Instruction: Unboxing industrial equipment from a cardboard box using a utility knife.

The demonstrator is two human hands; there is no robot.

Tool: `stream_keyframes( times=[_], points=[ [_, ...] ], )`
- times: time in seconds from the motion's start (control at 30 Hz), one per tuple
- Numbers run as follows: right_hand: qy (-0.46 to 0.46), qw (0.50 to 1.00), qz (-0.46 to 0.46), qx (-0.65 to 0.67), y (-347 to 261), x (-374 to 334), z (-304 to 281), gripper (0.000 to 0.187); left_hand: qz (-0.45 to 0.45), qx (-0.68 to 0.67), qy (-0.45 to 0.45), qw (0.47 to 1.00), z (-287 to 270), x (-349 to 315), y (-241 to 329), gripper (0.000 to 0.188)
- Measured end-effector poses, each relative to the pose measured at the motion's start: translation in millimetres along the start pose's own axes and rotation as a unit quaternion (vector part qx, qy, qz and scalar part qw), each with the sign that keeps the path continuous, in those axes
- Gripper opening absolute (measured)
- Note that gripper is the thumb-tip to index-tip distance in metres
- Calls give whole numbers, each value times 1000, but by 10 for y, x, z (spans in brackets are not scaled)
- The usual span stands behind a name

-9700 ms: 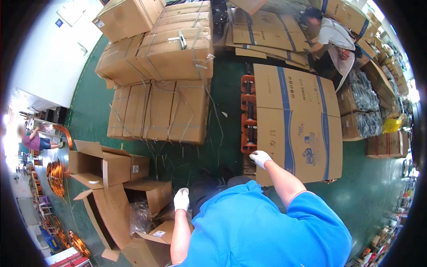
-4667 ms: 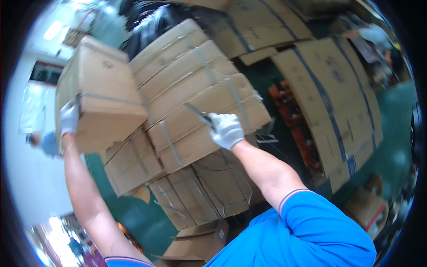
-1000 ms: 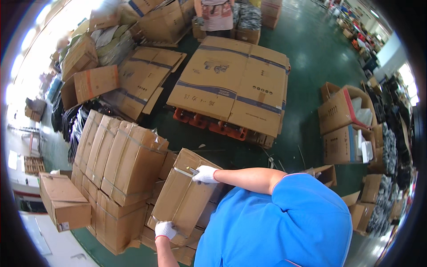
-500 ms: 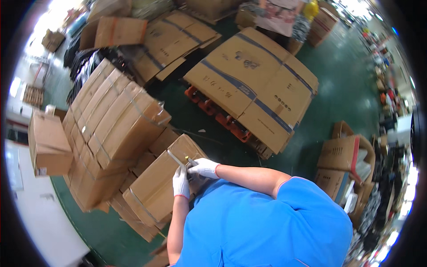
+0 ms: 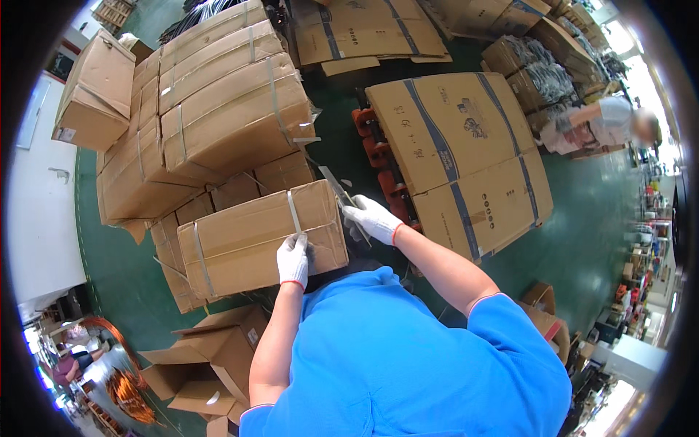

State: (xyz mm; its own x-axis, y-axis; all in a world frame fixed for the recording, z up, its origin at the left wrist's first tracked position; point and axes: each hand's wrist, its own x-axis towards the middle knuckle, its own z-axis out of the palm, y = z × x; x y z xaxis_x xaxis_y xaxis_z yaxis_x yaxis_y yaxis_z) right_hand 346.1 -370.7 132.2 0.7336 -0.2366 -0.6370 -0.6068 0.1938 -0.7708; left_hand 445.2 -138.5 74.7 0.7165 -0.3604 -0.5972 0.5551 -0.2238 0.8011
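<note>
A long taped cardboard box (image 5: 251, 240) lies in front of me, with pale packing straps around it. My left hand (image 5: 293, 262), in a white glove, is closed at the box's near edge, its fingertips pinching the right-hand packing strap (image 5: 294, 211). Just past the box's right end, my gloved right hand (image 5: 370, 218) is closed around a long flat grey strip (image 5: 335, 186). The strip slants up and left out of that hand; whether it is a strap end or a blade I cannot tell.
Strapped cartons (image 5: 233, 116) are stacked behind the box, a single carton (image 5: 95, 95) to their left. Flattened cardboard (image 5: 459, 160) lies on an orange pallet jack (image 5: 386, 167) at right. An opened carton (image 5: 211, 357) stands lower left. Another person (image 5: 604, 124) is at far right.
My view has turned, so the cartons appear higher and the pallet farther right. My hands, close together before, are now apart: left on the strap, right beyond the box end.
</note>
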Motion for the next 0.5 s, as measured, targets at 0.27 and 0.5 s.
stream_keyframes(
  times=[0.27,0.5],
  points=[
    [47,942,-192,-272,-29,145,122,39,-31,-13,-2,999,48,-14,27,22],
    [-26,806,-265,-529,-476,201,34,34,96,219,143,960,197,34,-187,32]
  ],
)
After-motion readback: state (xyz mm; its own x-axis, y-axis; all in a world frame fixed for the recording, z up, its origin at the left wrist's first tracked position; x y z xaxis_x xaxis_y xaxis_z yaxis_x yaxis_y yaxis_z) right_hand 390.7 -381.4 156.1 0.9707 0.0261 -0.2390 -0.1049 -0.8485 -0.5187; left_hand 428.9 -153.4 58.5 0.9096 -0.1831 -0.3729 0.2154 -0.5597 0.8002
